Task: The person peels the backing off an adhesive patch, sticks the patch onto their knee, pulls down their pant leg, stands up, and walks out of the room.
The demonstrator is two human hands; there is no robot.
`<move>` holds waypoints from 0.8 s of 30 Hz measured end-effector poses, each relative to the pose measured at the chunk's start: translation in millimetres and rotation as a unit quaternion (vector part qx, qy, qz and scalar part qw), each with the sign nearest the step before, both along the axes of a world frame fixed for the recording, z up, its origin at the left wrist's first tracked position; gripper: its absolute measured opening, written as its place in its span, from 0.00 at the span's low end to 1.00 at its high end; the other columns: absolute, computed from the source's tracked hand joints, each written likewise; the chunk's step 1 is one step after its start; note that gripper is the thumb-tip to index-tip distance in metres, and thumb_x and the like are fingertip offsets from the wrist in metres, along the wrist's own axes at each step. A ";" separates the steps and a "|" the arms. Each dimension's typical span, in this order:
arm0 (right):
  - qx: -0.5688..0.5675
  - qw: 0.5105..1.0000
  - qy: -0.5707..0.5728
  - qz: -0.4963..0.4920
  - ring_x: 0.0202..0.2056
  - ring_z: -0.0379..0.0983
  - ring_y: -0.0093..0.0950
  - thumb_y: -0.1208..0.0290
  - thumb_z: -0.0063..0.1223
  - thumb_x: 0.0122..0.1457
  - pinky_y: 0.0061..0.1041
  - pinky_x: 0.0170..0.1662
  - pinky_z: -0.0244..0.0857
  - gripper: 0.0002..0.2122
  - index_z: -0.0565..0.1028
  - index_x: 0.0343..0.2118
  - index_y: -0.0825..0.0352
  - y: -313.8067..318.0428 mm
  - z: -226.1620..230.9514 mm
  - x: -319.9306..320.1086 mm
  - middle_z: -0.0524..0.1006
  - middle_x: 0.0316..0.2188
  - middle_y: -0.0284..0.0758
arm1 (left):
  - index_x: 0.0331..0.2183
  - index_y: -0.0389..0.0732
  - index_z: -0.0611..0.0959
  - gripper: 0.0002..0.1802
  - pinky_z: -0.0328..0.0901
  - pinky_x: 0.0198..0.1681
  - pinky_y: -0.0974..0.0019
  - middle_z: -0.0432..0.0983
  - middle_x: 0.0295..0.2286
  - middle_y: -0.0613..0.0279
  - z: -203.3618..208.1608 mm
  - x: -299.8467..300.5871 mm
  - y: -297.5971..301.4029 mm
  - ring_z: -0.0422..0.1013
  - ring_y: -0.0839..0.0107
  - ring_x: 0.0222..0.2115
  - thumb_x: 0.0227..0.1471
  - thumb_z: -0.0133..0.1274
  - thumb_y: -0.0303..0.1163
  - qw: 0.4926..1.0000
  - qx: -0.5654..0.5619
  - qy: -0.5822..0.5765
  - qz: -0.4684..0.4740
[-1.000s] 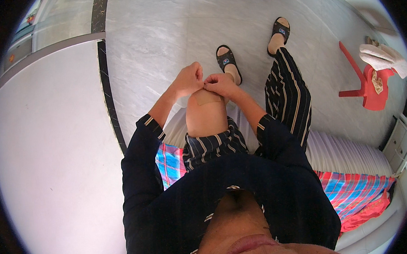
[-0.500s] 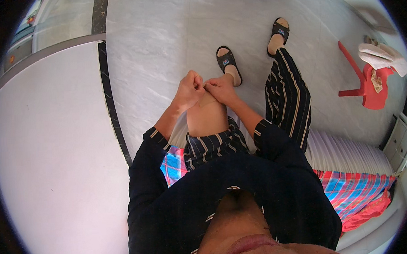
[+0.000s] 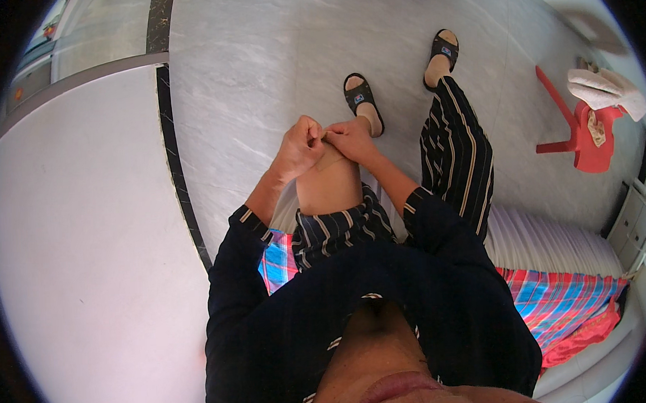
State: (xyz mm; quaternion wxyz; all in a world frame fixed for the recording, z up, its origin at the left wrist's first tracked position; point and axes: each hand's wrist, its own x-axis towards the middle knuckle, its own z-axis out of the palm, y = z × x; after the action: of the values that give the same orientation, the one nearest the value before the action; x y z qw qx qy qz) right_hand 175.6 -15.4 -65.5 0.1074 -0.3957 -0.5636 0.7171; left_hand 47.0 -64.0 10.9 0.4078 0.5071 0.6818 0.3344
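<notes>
My left hand (image 3: 298, 148) is closed over the bare knee, its fingers curled into a pinch. Close against it, my right hand (image 3: 352, 140) bends over the same knee with its thumb and fingers pressed together. Something small and tan seems to lie between the fingertips, too small to name. A faint skin-toned edge crosses the bare leg (image 3: 328, 190) just below the hands; I cannot tell whether it is a patch or a stocking. The striped trouser leg (image 3: 342, 233) is pushed up over the thigh. The other striped trouser leg (image 3: 456, 152) hangs down to the ankle.
Dark slippers (image 3: 362, 99) are on my feet on the grey tiled floor (image 3: 246, 97). To the right stands a red plastic stool (image 3: 593, 146) with white cloth (image 3: 606, 90) over it. I sit on a bed with a plaid sheet (image 3: 558, 299). A white panel (image 3: 85, 212) fills the left.
Both hands stay at the knee with almost no movement. The left hand's fingers have shifted very slightly.
</notes>
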 end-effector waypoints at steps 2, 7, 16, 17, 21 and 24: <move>-0.022 0.999 0.012 0.021 0.29 0.72 0.30 0.68 0.44 0.48 0.24 0.33 0.64 0.11 0.76 0.31 0.65 4.2 1.3 2.3 0.75 0.26 0.41 | 0.24 0.39 0.60 0.13 0.57 0.21 0.77 0.63 0.19 0.63 1.6 3.0 -0.6 0.57 0.79 0.19 0.37 0.45 0.14 1.000 0.010 0.003 0.003; -0.198 0.967 0.157 0.035 0.36 0.69 0.23 0.70 0.45 0.48 0.20 0.38 0.63 0.13 0.75 0.36 0.66 18.3 -7.6 20.5 0.75 0.35 0.35 | 0.24 0.39 0.61 0.12 0.55 0.19 0.79 0.64 0.19 0.64 -0.9 4.2 -8.8 0.54 0.81 0.17 0.39 0.46 0.16 0.986 -0.014 -0.018 0.162; 0.054 0.994 0.078 0.063 0.37 0.70 0.25 0.73 0.49 0.45 0.22 0.40 0.63 0.10 0.74 0.32 0.66 30.1 40.7 8.2 0.73 0.35 0.35 | 0.24 0.39 0.62 0.12 0.59 0.19 0.73 0.64 0.19 0.61 0.7 7.5 -6.1 0.59 0.72 0.15 0.37 0.47 0.16 0.988 0.066 0.079 0.114; 0.061 0.992 0.086 0.062 0.35 0.71 0.26 0.73 0.49 0.45 0.23 0.38 0.64 0.09 0.74 0.31 0.66 26.4 39.1 4.4 0.74 0.33 0.36 | 0.24 0.39 0.62 0.12 0.59 0.19 0.73 0.64 0.19 0.61 0.9 7.7 -6.9 0.59 0.72 0.15 0.37 0.47 0.16 0.988 0.068 0.079 0.116; 0.092 0.991 0.088 0.052 0.28 0.72 0.28 0.72 0.50 0.45 0.23 0.33 0.66 0.08 0.74 0.28 0.67 23.3 38.8 1.2 0.75 0.27 0.37 | 0.26 0.39 0.64 0.13 0.61 0.19 0.69 0.65 0.19 0.58 1.9 9.2 -8.2 0.64 0.65 0.16 0.36 0.47 0.16 0.984 0.083 0.126 0.097; 0.125 0.989 0.066 0.046 0.27 0.72 0.29 0.72 0.49 0.45 0.24 0.32 0.66 0.07 0.74 0.28 0.66 23.0 44.9 -0.3 0.75 0.24 0.38 | 0.25 0.39 0.64 0.13 0.61 0.19 0.68 0.65 0.19 0.58 3.5 12.4 -9.1 0.64 0.64 0.16 0.34 0.48 0.16 0.981 0.095 0.132 0.105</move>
State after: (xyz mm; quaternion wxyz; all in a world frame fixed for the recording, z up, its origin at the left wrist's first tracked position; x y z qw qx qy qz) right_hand 175.3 7.6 -20.5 0.1601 -0.3048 -0.6577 0.6700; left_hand 59.4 -73.2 14.5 0.2273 0.5086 0.7441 0.3687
